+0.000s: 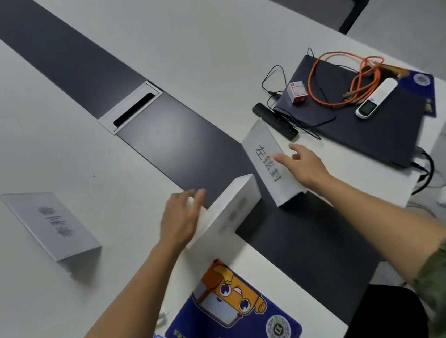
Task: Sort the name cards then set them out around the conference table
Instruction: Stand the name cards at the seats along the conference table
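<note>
While the left name card [53,224] is set well apart on the white table [200,32], the middle name card [229,209] is touched at its end by the left hand [180,221]. That hand is blurred, so a grip cannot be told. The right name card [261,150] is touched by the right hand [306,169], whose fingers are held straight and open.

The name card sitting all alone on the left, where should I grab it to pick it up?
Best guess: pinch the lone name card by its top fold, coming down from above, thumb on one slanted face and fingers on the other. It stands like a little tent on the table, so the fold is the raised, narrow part, and nothing crowds it.
</note>
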Demonstrator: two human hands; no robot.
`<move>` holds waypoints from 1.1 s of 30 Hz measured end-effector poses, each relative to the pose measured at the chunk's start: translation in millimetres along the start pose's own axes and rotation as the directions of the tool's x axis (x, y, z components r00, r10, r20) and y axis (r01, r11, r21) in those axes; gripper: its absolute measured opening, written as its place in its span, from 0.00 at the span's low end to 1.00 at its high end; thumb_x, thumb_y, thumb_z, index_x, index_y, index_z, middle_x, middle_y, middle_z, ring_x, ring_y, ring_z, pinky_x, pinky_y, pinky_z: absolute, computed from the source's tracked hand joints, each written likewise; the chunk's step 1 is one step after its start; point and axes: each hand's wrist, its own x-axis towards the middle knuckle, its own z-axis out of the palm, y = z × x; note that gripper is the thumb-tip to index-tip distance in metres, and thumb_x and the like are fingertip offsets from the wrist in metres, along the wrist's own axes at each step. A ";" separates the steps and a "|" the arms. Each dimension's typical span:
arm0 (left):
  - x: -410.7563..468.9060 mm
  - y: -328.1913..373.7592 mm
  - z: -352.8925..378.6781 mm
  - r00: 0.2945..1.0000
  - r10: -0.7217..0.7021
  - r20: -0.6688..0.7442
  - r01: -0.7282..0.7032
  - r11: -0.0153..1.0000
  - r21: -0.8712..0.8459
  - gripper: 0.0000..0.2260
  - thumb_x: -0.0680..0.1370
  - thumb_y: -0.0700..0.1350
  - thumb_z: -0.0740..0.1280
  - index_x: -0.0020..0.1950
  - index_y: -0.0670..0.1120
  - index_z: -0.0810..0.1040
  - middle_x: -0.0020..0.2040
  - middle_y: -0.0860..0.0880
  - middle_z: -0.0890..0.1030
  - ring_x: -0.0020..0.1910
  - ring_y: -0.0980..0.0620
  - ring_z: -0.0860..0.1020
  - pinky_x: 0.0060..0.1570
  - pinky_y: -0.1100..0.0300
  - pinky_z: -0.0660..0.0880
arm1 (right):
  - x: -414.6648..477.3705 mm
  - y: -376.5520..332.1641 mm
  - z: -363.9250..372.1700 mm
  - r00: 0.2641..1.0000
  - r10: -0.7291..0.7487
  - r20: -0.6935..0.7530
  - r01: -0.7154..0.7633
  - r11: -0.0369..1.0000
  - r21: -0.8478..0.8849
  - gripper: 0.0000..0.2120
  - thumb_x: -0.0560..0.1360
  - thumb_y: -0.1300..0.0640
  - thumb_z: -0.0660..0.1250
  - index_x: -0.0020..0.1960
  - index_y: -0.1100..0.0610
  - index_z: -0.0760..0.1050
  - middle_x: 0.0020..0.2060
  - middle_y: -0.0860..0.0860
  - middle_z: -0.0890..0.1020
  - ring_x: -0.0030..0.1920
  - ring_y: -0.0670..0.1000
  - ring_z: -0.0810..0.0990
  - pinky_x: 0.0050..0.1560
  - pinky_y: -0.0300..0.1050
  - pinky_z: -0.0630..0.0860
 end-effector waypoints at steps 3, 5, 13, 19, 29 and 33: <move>-19.3 -49.1 0.6 0.991 -0.026 -0.133 0.067 0.946 0.318 0.23 0.81 0.55 0.51 0.69 0.44 0.73 0.71 0.41 0.69 0.71 0.41 0.65 0.69 0.46 0.65 | -40.9 39.6 4.7 0.991 -0.055 -0.123 0.043 0.994 -0.101 0.34 0.73 0.34 0.65 0.74 0.48 0.64 0.68 0.51 0.74 0.65 0.53 0.75 0.64 0.55 0.72; -31.9 -72.2 13.4 0.995 0.005 -0.099 0.039 0.897 0.440 0.27 0.81 0.55 0.45 0.76 0.46 0.62 0.78 0.42 0.57 0.77 0.43 0.54 0.76 0.47 0.53 | -54.4 59.4 13.6 0.992 -0.061 -0.112 0.037 0.979 -0.199 0.31 0.75 0.35 0.63 0.73 0.48 0.65 0.66 0.50 0.74 0.64 0.53 0.75 0.61 0.55 0.73; -34.0 -88.0 40.1 0.989 0.014 -0.150 0.069 0.844 0.532 0.28 0.81 0.56 0.42 0.79 0.48 0.50 0.80 0.46 0.45 0.78 0.49 0.41 0.76 0.53 0.39 | 10.4 22.2 34.7 0.978 -0.162 -0.135 0.113 0.943 -0.313 0.28 0.78 0.38 0.59 0.71 0.53 0.66 0.63 0.54 0.76 0.62 0.58 0.74 0.56 0.53 0.72; -29.7 -91.6 41.1 0.987 0.016 -0.160 0.079 0.819 0.569 0.27 0.81 0.55 0.44 0.79 0.48 0.55 0.80 0.45 0.50 0.79 0.47 0.46 0.75 0.51 0.43 | 84.2 -46.6 50.6 0.973 -0.171 -0.155 0.112 0.937 -0.330 0.31 0.76 0.35 0.57 0.71 0.55 0.66 0.64 0.57 0.76 0.63 0.61 0.74 0.58 0.55 0.70; -26.1 -100.0 41.4 0.986 0.019 -0.163 0.080 0.811 0.580 0.26 0.81 0.54 0.47 0.78 0.47 0.59 0.79 0.44 0.55 0.78 0.45 0.51 0.75 0.48 0.47 | 112.2 -65.1 63.3 0.983 -0.157 -0.094 0.130 0.960 -0.246 0.40 0.73 0.30 0.59 0.76 0.54 0.60 0.72 0.55 0.70 0.71 0.60 0.68 0.68 0.58 0.67; -24.9 -98.6 40.4 0.986 0.013 -0.164 0.084 0.817 0.571 0.27 0.81 0.55 0.45 0.78 0.47 0.59 0.79 0.43 0.55 0.78 0.45 0.51 0.75 0.50 0.45 | 51.1 5.6 56.3 0.954 -0.273 -0.123 0.189 0.867 -0.460 0.31 0.80 0.40 0.58 0.77 0.55 0.61 0.75 0.54 0.66 0.74 0.56 0.62 0.70 0.55 0.62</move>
